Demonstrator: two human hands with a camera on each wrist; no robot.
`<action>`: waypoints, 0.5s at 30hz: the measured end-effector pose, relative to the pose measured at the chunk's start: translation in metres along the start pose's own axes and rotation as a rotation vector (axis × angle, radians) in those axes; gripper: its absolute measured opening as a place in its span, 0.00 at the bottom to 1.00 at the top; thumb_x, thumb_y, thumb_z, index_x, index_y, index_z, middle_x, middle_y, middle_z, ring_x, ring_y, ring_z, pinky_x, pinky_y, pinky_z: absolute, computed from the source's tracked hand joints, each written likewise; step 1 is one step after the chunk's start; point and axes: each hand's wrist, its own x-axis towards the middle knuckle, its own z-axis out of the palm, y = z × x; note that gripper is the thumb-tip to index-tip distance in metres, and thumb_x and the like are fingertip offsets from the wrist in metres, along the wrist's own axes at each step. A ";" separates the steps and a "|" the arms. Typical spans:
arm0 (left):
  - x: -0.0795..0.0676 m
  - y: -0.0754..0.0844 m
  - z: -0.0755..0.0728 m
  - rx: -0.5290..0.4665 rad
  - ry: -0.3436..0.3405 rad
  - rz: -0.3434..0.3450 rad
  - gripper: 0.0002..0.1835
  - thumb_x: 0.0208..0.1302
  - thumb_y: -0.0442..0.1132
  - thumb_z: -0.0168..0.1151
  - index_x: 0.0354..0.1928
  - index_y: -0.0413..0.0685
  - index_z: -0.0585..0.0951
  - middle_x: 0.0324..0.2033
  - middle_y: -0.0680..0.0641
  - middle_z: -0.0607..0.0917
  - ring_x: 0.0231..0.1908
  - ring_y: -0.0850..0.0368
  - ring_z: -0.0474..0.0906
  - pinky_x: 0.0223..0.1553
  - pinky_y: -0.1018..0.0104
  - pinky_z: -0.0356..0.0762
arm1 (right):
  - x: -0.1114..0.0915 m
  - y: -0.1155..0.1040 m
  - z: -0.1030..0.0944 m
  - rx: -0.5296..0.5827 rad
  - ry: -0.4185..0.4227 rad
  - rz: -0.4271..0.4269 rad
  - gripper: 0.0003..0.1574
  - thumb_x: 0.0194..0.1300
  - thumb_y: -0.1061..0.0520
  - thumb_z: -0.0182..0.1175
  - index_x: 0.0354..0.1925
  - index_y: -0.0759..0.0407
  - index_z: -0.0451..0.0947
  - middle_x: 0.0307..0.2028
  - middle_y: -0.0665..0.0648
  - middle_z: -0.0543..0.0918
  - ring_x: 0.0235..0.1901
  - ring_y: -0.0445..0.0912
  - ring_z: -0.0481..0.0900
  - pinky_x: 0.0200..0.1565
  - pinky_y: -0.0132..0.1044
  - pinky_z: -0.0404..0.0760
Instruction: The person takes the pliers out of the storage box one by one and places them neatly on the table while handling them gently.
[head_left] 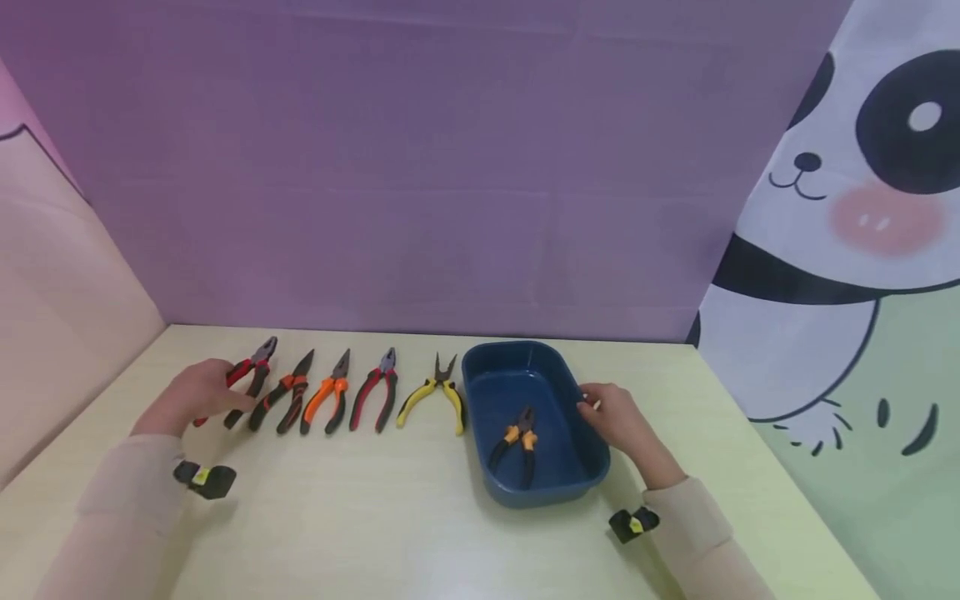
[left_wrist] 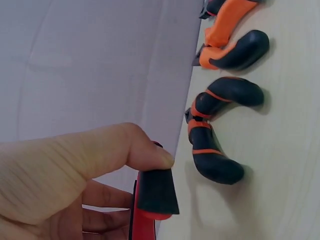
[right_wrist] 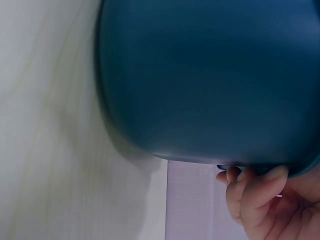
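Note:
At the left end of a row of pliers, my left hand [head_left: 197,393] holds red-and-black pliers [head_left: 258,372]. The left wrist view shows the thumb pressing on a black handle [left_wrist: 157,192], with the other fingers behind the red one. My right hand [head_left: 618,423] pinches the right rim of a blue plastic basin [head_left: 487,387] between thumb and fingers, as the right wrist view of the hand [right_wrist: 262,202] also shows. Inside the basin lie pliers with orange-and-black handles [head_left: 528,467].
Right of the left hand lie black-and-orange pliers [head_left: 300,389], orange long-nose pliers [head_left: 333,388], red-and-black pliers [head_left: 390,382] and yellow-handled pliers [head_left: 427,387], close to the basin's left side. A purple backdrop [head_left: 420,167] rises behind the pale table [head_left: 322,508].

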 end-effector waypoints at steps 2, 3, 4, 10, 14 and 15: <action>0.001 -0.002 0.000 0.000 -0.003 0.001 0.32 0.50 0.48 0.68 0.44 0.25 0.71 0.28 0.40 0.74 0.29 0.47 0.70 0.28 0.59 0.69 | 0.000 -0.001 0.000 0.006 -0.001 0.005 0.18 0.59 0.67 0.56 0.47 0.76 0.76 0.28 0.63 0.83 0.23 0.46 0.78 0.28 0.40 0.77; 0.002 -0.004 0.000 -0.001 -0.005 -0.001 0.32 0.50 0.48 0.69 0.45 0.25 0.70 0.28 0.40 0.74 0.29 0.47 0.70 0.29 0.59 0.70 | 0.000 -0.001 0.000 0.009 -0.001 0.008 0.18 0.59 0.67 0.56 0.47 0.76 0.76 0.28 0.63 0.83 0.23 0.47 0.78 0.28 0.40 0.77; 0.003 -0.005 0.000 -0.002 -0.007 -0.002 0.33 0.50 0.48 0.69 0.45 0.25 0.70 0.29 0.40 0.74 0.30 0.47 0.70 0.29 0.59 0.70 | 0.000 -0.001 0.000 0.010 -0.002 0.009 0.18 0.59 0.67 0.56 0.47 0.76 0.76 0.28 0.63 0.83 0.23 0.46 0.78 0.28 0.40 0.77; 0.008 -0.013 0.002 -0.006 -0.031 -0.016 0.36 0.47 0.50 0.70 0.46 0.24 0.69 0.30 0.40 0.74 0.31 0.46 0.70 0.30 0.59 0.70 | 0.000 -0.001 0.000 0.009 -0.001 0.011 0.18 0.59 0.67 0.56 0.47 0.76 0.76 0.28 0.63 0.83 0.23 0.46 0.78 0.28 0.40 0.78; 0.013 -0.017 0.005 0.012 -0.043 -0.002 0.35 0.47 0.48 0.69 0.46 0.24 0.70 0.30 0.40 0.75 0.30 0.47 0.70 0.30 0.59 0.69 | 0.001 -0.001 -0.001 -0.001 0.002 0.008 0.18 0.59 0.67 0.56 0.47 0.76 0.76 0.28 0.62 0.83 0.23 0.46 0.78 0.28 0.40 0.77; 0.014 -0.018 0.006 0.016 -0.044 0.002 0.34 0.46 0.47 0.69 0.46 0.24 0.70 0.30 0.40 0.75 0.30 0.48 0.70 0.29 0.60 0.69 | 0.001 -0.002 -0.001 0.000 0.001 0.009 0.18 0.59 0.67 0.56 0.47 0.76 0.76 0.28 0.62 0.83 0.23 0.46 0.78 0.28 0.40 0.77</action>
